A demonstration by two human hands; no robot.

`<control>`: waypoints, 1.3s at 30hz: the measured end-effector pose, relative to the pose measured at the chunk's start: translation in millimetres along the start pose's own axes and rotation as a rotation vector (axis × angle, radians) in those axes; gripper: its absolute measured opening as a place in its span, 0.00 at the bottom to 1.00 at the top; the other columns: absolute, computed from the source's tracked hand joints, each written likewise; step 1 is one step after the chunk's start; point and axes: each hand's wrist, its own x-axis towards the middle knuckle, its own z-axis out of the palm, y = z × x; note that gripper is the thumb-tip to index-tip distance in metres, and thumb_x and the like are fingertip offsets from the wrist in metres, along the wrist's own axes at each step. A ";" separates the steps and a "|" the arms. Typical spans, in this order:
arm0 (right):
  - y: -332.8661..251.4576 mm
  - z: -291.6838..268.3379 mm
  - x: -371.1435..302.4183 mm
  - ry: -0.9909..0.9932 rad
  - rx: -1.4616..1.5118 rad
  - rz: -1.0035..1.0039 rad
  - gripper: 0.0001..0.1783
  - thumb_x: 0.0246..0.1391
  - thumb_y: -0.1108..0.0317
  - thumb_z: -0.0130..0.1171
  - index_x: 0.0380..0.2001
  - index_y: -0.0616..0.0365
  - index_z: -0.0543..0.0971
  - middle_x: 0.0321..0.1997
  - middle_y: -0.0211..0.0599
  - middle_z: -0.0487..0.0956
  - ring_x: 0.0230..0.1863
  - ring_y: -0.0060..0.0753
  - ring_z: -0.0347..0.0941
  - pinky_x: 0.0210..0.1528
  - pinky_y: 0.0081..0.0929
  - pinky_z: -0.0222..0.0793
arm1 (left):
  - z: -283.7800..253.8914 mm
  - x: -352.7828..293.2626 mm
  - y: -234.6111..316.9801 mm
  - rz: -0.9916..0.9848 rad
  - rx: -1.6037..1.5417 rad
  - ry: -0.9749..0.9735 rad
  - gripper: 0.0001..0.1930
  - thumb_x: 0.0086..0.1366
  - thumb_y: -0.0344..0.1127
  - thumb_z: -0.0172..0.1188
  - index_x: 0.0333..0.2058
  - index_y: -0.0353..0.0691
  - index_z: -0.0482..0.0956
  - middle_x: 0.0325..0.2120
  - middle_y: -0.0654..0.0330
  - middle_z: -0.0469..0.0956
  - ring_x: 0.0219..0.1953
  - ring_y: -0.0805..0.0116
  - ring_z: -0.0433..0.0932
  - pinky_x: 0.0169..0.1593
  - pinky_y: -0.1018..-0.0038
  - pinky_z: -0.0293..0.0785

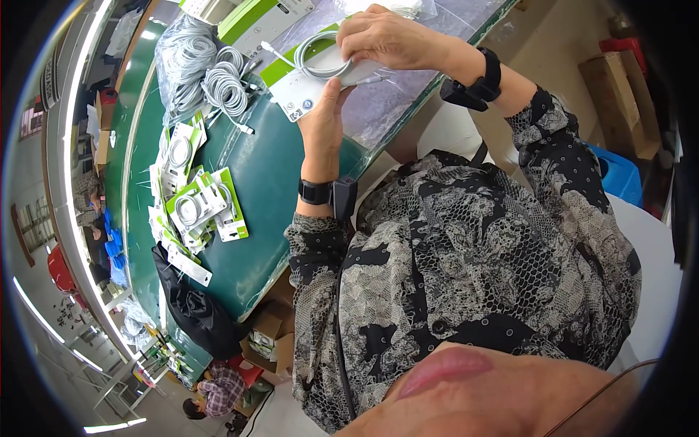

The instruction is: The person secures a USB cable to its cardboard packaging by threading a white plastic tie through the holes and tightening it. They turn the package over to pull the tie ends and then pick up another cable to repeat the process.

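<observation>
A flat white and green packaging card [289, 96] is held up over the table by my left hand [325, 116]; the thumb presses on its front and the other fingers are mostly hidden behind. On the card lies a coiled pale grey cable [312, 72], one plug sticking out to the left. My right hand [389, 42] is closed, its fingertips pinching the coil at its right side. What exactly lies under those fingertips is hidden.
A bag of coiled cables [182, 62] and loose cable coils [226, 89] lie on the green table [269, 167]. Carded cables [191, 210] are heaped to the left. Blank cards [266, 22] stack at the back. Black cloth [191, 298] hangs over the edge; another person [222, 390] sits beyond.
</observation>
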 end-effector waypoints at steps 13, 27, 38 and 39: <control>-17.7 24.1 -4.2 0.009 -0.104 0.055 0.11 0.48 0.70 0.61 0.37 0.56 0.76 0.39 0.33 0.73 0.45 0.38 0.69 0.51 0.36 0.62 | 2.3 -3.6 -3.8 0.005 -0.220 -0.004 0.21 0.66 0.27 0.53 0.57 0.37 0.61 0.52 0.56 0.70 0.50 0.63 0.74 0.52 0.63 0.75; -27.1 21.8 -3.4 0.069 -0.135 -0.066 0.12 0.45 0.73 0.60 0.36 0.51 0.79 0.39 0.27 0.76 0.44 0.34 0.70 0.54 0.34 0.60 | 13.7 -22.4 -9.0 0.078 -0.077 -0.053 0.20 0.69 0.33 0.49 0.57 0.35 0.61 0.51 0.53 0.70 0.50 0.59 0.74 0.51 0.60 0.75; -10.6 31.5 -19.7 0.115 0.141 -0.076 0.11 0.45 0.73 0.60 0.35 0.51 0.80 0.39 0.25 0.77 0.44 0.31 0.70 0.54 0.34 0.61 | 27.8 -25.6 -12.5 0.038 -0.021 0.058 0.18 0.69 0.36 0.50 0.53 0.34 0.65 0.46 0.54 0.73 0.42 0.64 0.77 0.43 0.64 0.81; -6.0 32.8 -20.6 0.114 0.142 -0.065 0.11 0.45 0.73 0.60 0.35 0.51 0.80 0.39 0.25 0.77 0.44 0.31 0.70 0.54 0.34 0.61 | 28.3 -23.3 -14.3 0.027 -0.022 0.057 0.18 0.69 0.36 0.50 0.53 0.34 0.65 0.46 0.54 0.73 0.42 0.64 0.77 0.43 0.64 0.81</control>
